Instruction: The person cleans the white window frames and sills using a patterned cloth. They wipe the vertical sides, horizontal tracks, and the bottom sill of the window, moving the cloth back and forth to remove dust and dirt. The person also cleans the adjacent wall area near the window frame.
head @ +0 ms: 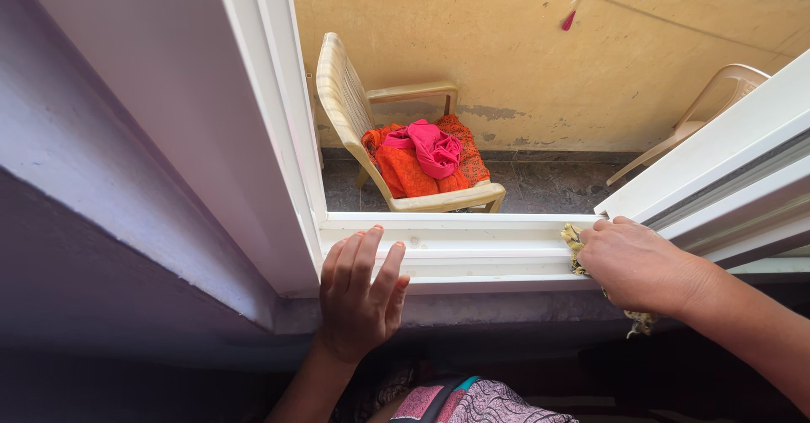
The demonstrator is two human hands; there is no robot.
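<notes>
Head view, looking down at a white sliding window frame with a grooved bottom track (472,250). Left hand (359,292) laid flat on the inner edge of the track, fingers (368,250) spread wide and straight, holding nothing. Right hand (637,263) pressed down on a crumpled yellowish patterned cleaning cloth (575,244), fingers curled over it; cloth bunched in the track groove just beside the white sliding sash (726,178), a loose end hanging below the wrist. Both hands well apart along the track. Beyond the opening, a cream plastic armchair (350,102) on a grey balcony floor, carrying a heap of orange and pink fabric (426,157). A second cream plastic chair (717,94) near the stained yellow wall (523,43), partly hidden by the sash. Lilac wall (93,136) on the left.
</notes>
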